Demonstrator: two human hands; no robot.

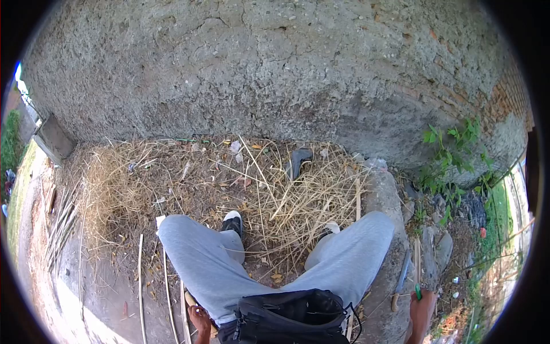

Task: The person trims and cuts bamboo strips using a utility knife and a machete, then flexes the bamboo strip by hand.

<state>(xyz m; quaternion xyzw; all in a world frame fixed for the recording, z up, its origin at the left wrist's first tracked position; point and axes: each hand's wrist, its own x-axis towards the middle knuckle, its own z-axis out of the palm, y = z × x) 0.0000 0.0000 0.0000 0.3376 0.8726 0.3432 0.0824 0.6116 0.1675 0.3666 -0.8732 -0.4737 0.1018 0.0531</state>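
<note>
My left hand (pixel 199 320) is low beside my left thigh, its fingers curled. Just above it shows a tan, rounded piece (pixel 189 298), and I cannot make out what the fingers hold. On the other side, my right hand (pixel 423 309) is closed round a green handle (pixel 418 292); the rest of that tool is hard to make out. A pale wooden strip (pixel 417 258) lies just ahead of this hand. To its left, a long blade with a wooden handle (pixel 395 302) rests on the stone ledge.
Several long pale strips (pixel 141 286) lie on the ground at left, with a bundle of sticks (pixel 64 226) farther out. Dry straw (pixel 309 200) and a dark boot-shaped thing (pixel 298 163) lie before the rough wall (pixel 258 74). A black bag (pixel 286 318) is at my waist.
</note>
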